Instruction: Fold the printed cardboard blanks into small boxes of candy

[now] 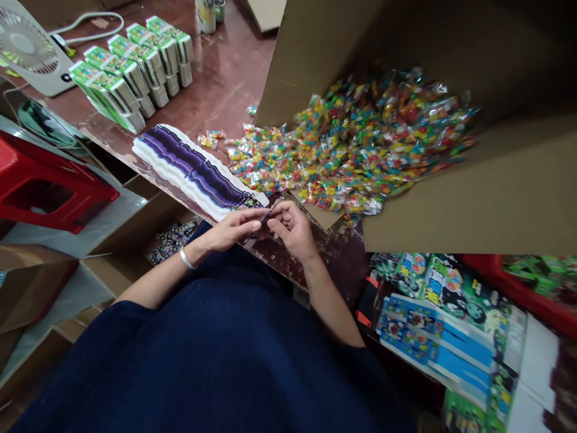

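Observation:
My left hand [237,227] and my right hand [292,228] meet at the table's near edge. Between their fingertips is a small dark printed carton [261,224], seen almost edge-on and partly covered by the fingers. Both hands are closed on it. Just beyond my left hand lies a long fanned row of flat purple-and-white cartons [193,171], its near end close to my fingers. Clear packets of colourful candies [351,144] are heaped past my right hand, spilling from a big cardboard box [311,48] onto the table.
Stacks of green cartons [130,66] stand at the back left beside a white fan [31,48]. A red stool [45,180] is at the left. Below the table, an open box [130,225] holds small dark packs. Printed flat packaging [433,337] lies at the right.

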`<state>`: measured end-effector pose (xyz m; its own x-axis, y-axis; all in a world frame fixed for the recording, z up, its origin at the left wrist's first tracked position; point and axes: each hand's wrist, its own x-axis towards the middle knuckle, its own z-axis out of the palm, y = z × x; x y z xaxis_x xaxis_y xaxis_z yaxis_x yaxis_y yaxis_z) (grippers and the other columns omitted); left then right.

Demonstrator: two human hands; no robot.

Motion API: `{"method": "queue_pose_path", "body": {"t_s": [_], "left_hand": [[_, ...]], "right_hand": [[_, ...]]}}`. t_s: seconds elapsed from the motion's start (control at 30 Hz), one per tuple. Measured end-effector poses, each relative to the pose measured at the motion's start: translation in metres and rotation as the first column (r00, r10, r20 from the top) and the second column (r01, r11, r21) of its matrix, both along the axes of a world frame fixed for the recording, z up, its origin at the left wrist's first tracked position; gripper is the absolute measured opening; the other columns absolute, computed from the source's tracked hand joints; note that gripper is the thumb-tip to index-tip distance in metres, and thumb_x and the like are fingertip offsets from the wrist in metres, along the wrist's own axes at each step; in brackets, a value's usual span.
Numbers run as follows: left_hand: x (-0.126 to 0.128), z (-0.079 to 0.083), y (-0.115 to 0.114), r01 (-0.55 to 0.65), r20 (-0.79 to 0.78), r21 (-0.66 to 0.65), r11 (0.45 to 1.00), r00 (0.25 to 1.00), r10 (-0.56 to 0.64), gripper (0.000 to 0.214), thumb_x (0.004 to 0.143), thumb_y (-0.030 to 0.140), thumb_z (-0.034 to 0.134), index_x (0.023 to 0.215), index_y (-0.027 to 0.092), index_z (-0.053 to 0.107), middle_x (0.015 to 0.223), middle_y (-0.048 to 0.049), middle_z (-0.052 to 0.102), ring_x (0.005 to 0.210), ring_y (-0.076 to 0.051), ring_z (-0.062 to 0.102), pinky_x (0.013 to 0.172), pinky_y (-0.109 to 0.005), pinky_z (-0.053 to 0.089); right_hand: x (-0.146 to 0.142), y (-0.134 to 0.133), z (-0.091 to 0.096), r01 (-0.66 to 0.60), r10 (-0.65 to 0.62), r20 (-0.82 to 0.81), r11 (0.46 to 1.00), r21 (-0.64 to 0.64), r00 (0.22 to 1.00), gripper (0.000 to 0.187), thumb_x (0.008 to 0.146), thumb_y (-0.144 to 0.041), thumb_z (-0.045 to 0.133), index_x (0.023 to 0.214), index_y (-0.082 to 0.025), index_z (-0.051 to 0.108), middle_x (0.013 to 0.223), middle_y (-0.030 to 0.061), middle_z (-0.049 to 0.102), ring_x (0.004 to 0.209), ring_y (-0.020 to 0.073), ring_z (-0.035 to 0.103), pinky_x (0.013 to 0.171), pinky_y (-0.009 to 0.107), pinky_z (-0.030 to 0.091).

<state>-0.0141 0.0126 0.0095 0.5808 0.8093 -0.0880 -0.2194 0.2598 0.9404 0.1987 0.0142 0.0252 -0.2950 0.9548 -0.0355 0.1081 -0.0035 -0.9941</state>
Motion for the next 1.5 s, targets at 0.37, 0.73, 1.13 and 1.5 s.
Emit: {"method": "queue_pose_path", "body": {"t_s": [0.37,0.73,1.13,1.5], "left_hand": [[-0.004,0.006,-0.012,0.060,-0.157,0.252,0.966,0.987,-0.021,0.048,0.098,0.037,0.069,0.143,0.021,0.068,0.121,-0.0138,0.079,0.114,-0.027,0.073,0.096,-0.041,0.061],[-0.009,-0.004,-0.011,0.035,-0.339,0.342,0.939,0.937,0.089,0.032,0.100,0.030,0.058,0.126,0.018,0.072,0.115,-0.0122,0.076,0.104,-0.025,0.068,0.097,-0.041,0.055],[0.018,-0.011,-0.015,-0.509,-0.104,0.062,0.858,0.852,0.513,0.028,0.089,0.043,0.079,0.097,0.017,0.072,0.084,-0.0007,0.069,0.073,-0.013,0.062,0.067,-0.023,0.053],[0.012,-0.008,-0.017,-0.473,-0.098,0.210,0.856,0.861,0.499,0.050,0.089,0.031,0.079,0.137,0.023,0.065,0.123,-0.0086,0.070,0.081,-0.013,0.068,0.072,-0.026,0.060]], "right_hand": [[0.021,0.012,0.027,-0.267,0.317,0.135,0.918,-0.295,0.939,0.038,0.080,-0.052,0.085,0.094,-0.020,0.070,0.052,-0.0073,0.062,0.041,0.0108,0.058,0.040,0.021,0.049],[0.018,0.006,0.020,-0.425,0.522,0.088,0.771,-0.474,0.848,0.073,0.078,-0.041,0.088,0.142,-0.017,0.063,0.056,-0.0057,0.070,0.041,0.0124,0.063,0.042,0.020,0.048],[-0.024,-0.014,-0.021,0.263,-0.261,0.072,0.965,-0.017,0.963,0.036,0.086,-0.057,0.076,0.092,-0.023,0.068,0.083,0.0011,0.073,0.075,0.0180,0.069,0.076,0.032,0.059],[-0.033,-0.011,-0.030,0.366,-0.372,0.030,0.922,0.125,0.928,0.042,0.091,-0.055,0.068,0.123,-0.029,0.066,0.100,0.0039,0.070,0.089,0.0210,0.068,0.087,0.035,0.058]]}}
